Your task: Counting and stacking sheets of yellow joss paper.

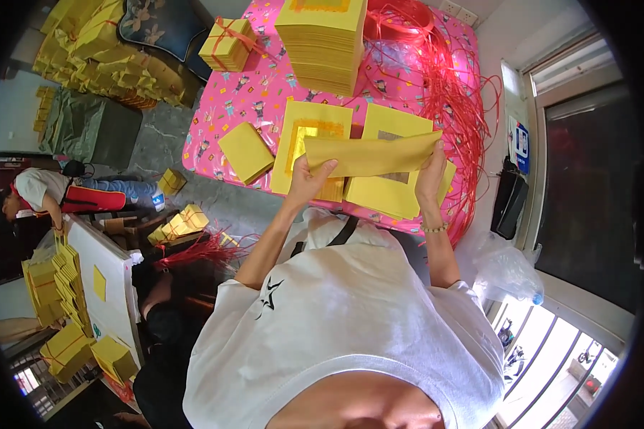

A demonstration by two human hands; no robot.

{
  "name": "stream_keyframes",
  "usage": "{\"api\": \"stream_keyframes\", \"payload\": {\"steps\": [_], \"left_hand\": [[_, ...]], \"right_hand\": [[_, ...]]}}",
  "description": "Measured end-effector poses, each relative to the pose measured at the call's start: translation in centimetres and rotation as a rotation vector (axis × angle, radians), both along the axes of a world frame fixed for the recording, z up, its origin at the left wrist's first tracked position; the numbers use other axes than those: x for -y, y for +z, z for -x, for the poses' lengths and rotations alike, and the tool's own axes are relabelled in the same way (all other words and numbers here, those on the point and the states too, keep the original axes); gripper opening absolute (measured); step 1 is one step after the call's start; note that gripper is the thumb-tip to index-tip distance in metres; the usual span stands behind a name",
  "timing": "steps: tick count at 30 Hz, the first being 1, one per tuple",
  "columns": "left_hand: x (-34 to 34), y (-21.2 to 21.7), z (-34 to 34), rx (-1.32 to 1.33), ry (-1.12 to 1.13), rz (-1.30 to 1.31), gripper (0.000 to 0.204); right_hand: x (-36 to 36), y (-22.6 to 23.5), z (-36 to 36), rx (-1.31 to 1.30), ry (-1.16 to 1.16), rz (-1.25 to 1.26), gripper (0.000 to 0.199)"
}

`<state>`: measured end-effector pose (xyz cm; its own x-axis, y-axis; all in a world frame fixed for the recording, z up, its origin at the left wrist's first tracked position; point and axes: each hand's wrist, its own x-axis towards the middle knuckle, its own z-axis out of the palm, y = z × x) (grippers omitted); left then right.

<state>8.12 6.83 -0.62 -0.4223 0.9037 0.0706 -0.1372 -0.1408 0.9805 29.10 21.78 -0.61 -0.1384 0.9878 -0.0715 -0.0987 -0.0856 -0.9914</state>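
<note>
My left hand [310, 179] and my right hand [431, 171] grip the two ends of a folded yellow paper sheet [372, 156], held level above the table. Both sets of fingers are closed on it. Beneath its left part lies a stack of yellow paper with a gold foil square and orange border [291, 132]. Under its right part is a yellow paper stack with a greyish patch [401, 118], partly hidden by the sheet. To the left sits a small pile of folded yellow paper [246, 153].
A pink patterned cloth [215, 121] covers the table. Behind stand a tall yellow paper stack [322, 61] and a tied bundle [226, 46]. Red plastic strings [458, 100] hang over the right edge. At left, a person [46, 189] leans by a white table [111, 250] holding yellow bundles.
</note>
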Motion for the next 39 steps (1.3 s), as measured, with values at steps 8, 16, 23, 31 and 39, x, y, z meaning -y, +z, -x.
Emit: {"api": "stream_keyframes", "payload": {"steps": [8, 16, 23, 31, 39], "left_hand": [[1.1, 5.7, 0.9, 0.085, -0.114, 0.089, 0.027], [1.8, 6.8, 0.3, 0.512, -0.161, 0.114, 0.037], [1.4, 6.3, -0.9, 0.646, -0.202, 0.154, 0.043], [2.3, 7.3, -1.4, 0.534, -0.135, 0.093, 0.044], [1.6, 7.4, -1.6, 0.135, 0.144, -0.052, 0.041]], "right_hand": [[-0.9, 3.0, 2.6, 0.058, -0.103, -0.095, 0.049], [1.5, 5.4, 6.0, -0.151, 0.344, 0.398, 0.041], [6.8, 6.4, 7.9, -0.157, 0.544, 0.469, 0.035], [6.9, 7.3, 8.1, -0.220, 0.451, 0.409, 0.034], [5.8, 6.9, 6.1, -0.197, 0.641, -0.077, 0.035]]}}
